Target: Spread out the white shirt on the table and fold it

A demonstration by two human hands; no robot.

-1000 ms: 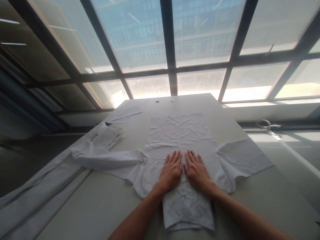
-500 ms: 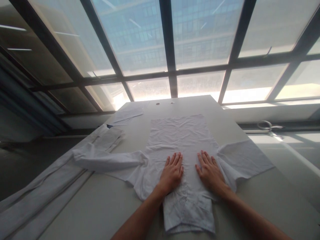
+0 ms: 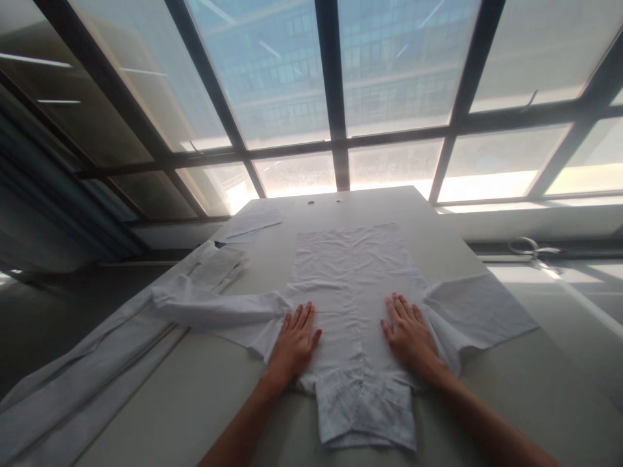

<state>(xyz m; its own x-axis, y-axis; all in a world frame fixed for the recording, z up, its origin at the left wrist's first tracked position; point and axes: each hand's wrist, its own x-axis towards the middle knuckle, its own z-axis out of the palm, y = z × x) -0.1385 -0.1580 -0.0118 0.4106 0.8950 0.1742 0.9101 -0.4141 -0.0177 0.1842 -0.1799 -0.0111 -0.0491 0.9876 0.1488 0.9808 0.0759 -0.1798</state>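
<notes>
A white garment (image 3: 348,263) lies spread on the white table (image 3: 195,389), wrinkled across its upper part. One sleeve stretches out to each side; the left one is bunched and the right one lies flatter. The near end, which looks like a hood or collar piece (image 3: 365,415), points toward me. My left hand (image 3: 294,340) rests flat on the garment by the left sleeve joint, fingers extended. On the right half, by the other sleeve, my right hand (image 3: 411,331) presses flat with its fingers slightly spread. Neither hand grips anything.
More white cloth (image 3: 97,363) lies in long folds along the table's left edge. White sheets (image 3: 253,224) sit at the far left corner, and a small dark round spot (image 3: 310,202) shows at the far edge. Windows rise behind; a looped strip (image 3: 523,246) is on the right.
My left hand has slid left across the garment, from near its middle to the left sleeve joint. The right hand has stayed almost in place.
</notes>
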